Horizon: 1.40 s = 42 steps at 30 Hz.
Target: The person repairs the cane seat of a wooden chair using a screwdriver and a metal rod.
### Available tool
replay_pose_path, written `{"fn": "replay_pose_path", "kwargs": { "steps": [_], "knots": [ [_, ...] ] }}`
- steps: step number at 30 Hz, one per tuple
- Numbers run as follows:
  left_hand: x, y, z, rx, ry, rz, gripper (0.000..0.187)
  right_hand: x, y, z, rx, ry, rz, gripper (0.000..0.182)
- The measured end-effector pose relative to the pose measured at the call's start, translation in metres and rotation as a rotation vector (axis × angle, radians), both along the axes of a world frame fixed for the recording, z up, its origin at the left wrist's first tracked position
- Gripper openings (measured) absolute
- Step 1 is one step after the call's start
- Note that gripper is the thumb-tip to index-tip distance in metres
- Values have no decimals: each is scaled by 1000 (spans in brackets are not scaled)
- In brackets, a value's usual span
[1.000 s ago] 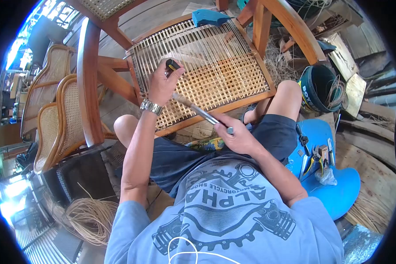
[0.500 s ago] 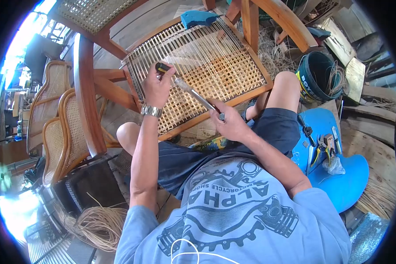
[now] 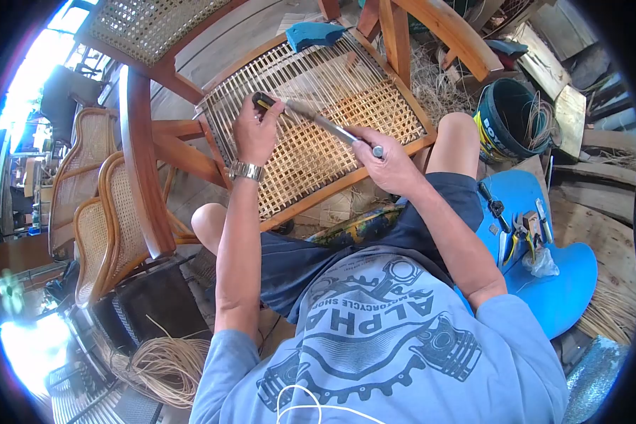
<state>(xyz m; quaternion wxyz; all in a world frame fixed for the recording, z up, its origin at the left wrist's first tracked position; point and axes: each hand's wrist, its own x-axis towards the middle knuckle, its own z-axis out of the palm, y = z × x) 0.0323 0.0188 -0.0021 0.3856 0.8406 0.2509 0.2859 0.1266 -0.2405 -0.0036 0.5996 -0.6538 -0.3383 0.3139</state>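
Observation:
My left hand (image 3: 254, 131), wearing a metal watch, is closed around a short black-and-yellow handle (image 3: 263, 101); the rest of that tool is hard to see. In my right hand (image 3: 389, 164) is a metal rod (image 3: 334, 130) with a rounded silver near end and a worn, pale brown far end. This far end points toward my left hand, close to its fingertips. Both hands are over a wooden chair seat (image 3: 311, 206) with cane webbing (image 3: 318, 159). The near part is woven in a lattice, while the far part shows mostly parallel strands.
A blue cloth-like piece (image 3: 313, 35) lies on the seat's far edge. Pliers (image 3: 517, 240) and other tools rest on a blue plastic surface (image 3: 565, 283) at right. Beyond stands a dark bucket (image 3: 509, 116). Cane coils (image 3: 166, 364) and cane-backed chair parts (image 3: 124, 212) are at left.
My right hand has moved up and to the right with the metal rod, which now lies flatter. My left hand keeps hold of the black-and-yellow handle, slightly turned.

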Motion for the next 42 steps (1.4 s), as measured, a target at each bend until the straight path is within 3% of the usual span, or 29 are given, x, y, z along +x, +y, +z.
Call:
{"fn": "replay_pose_path", "kwargs": {
  "steps": [2, 5, 8, 9, 12, 15, 18, 22, 24, 25, 27, 30, 32, 35, 37, 39, 42],
  "knots": [
    [1, 0, 1, -71, -88, -19, 21, 7, -2, 3, 4, 48, -62, 33],
    [11, 2, 0, 105, 65, -15, 31, 20, 1, 2, 29, 67, -153, 36],
    [24, 8, -11, 19, 119, -95, 35, 28, 2, -1, -39, 75, -260, 37],
    [25, 8, -8, 20, 120, -99, 35, 32, 0, -4, -38, 76, -264, 37],
    [22, 10, 7, 51, 178, -103, 31, 41, -13, 0, -149, -26, 71, 39],
    [16, 8, 10, -25, 29, -123, 30, 33, -24, -4, -13, 126, -134, 40],
    [21, 8, -1, 28, 172, -138, 36, 35, -24, -1, -20, 229, -208, 38],
    [28, 5, -2, 82, 244, -191, 33, 25, -21, -5, -54, 180, -239, 38],
    [21, -5, 21, 20, 207, -178, 31, 34, -32, -12, -117, 233, 73, 39],
    [19, -9, 32, -42, 171, -160, 28, 34, -35, -11, -116, 231, 75, 39],
    [16, -4, 28, -54, 106, -190, 26, 26, -41, -7, -77, 453, -173, 40],
    [17, -5, 24, -108, 229, -220, 42, 24, -38, -10, 14, 469, -194, 40],
    [18, -1, 11, -53, 292, -216, 42, 18, -32, -10, 46, 476, -209, 40],
    [18, -2, 9, -55, 307, -209, 36, 10, -29, -11, -22, 266, -248, 40],
    [13, -5, 23, -44, 170, -195, 29, 21, -43, 0, -110, 373, 9, 40],
    [14, 7, 18, 7, 50, -170, 29, 20, -43, 1, -119, 459, -85, 39],
    [20, 13, 9, -11, 156, -145, 33, 22, -33, -4, -5, 435, -223, 37]
  ]
}}
